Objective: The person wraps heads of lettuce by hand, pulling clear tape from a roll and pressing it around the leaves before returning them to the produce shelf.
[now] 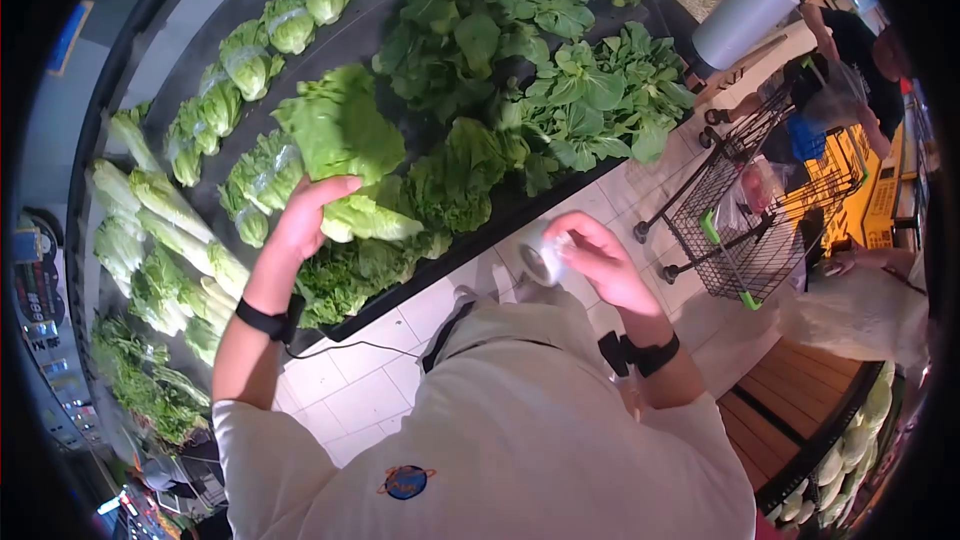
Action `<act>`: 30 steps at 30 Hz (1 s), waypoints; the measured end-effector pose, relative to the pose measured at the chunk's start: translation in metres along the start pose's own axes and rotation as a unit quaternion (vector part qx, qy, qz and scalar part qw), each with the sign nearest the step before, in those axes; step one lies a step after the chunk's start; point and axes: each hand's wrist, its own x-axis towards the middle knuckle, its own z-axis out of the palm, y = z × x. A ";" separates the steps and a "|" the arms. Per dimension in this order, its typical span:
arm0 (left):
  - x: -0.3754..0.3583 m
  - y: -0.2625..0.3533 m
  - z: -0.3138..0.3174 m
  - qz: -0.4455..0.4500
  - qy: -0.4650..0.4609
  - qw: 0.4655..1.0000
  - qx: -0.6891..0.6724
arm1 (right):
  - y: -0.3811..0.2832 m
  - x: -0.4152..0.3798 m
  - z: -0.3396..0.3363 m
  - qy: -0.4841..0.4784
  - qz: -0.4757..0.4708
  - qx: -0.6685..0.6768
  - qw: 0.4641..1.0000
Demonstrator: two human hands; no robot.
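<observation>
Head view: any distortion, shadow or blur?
Head view: wide-angle bending toward black corners; head view: shadow darkens part of the lettuce in the left hand; head view: the pale roll in the right hand looks soft, washed out.

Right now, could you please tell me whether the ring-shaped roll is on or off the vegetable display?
Off: the right hand holds the ring-shaped roll clear of the vegetable display, above the tiled floor.

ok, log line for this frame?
left hand: holding lettuce over shelf | right hand: holding white roll | cart: on floor, right side
</observation>
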 end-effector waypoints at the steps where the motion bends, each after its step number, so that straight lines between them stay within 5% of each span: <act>1: -0.016 -0.006 -0.002 -0.055 -0.049 0.992 -0.098 | -0.004 0.010 0.012 -0.015 -0.014 -0.004 1.000; 4: -0.052 -0.052 -0.008 -0.038 -0.072 0.978 -0.193 | 0.005 0.038 0.038 -0.062 -0.036 -0.021 0.997; 6: -0.076 -0.056 0.000 0.014 -0.194 0.951 -0.240 | 0.007 0.053 0.065 -0.090 -0.042 -0.034 0.994; 13: -0.122 -0.085 -0.026 0.049 -0.264 0.877 -0.397 | 0.030 0.093 0.154 -0.036 -0.003 -0.018 0.999; 17: -0.128 -0.126 -0.051 0.128 -0.208 0.902 -0.356 | 0.051 0.100 0.179 -0.021 -0.001 -0.138 0.990; 21: -0.128 -0.155 -0.080 0.144 -0.179 0.937 -0.264 | 0.084 0.107 0.200 0.006 -0.028 -0.056 0.998; 27: -0.127 -0.138 -0.088 0.029 -0.151 0.960 -0.233 | 0.108 0.105 0.204 0.078 0.022 -0.085 0.993; 30: -0.123 -0.139 -0.082 0.064 -0.159 0.963 -0.208 | 0.119 0.104 0.196 0.093 0.011 -0.107 0.990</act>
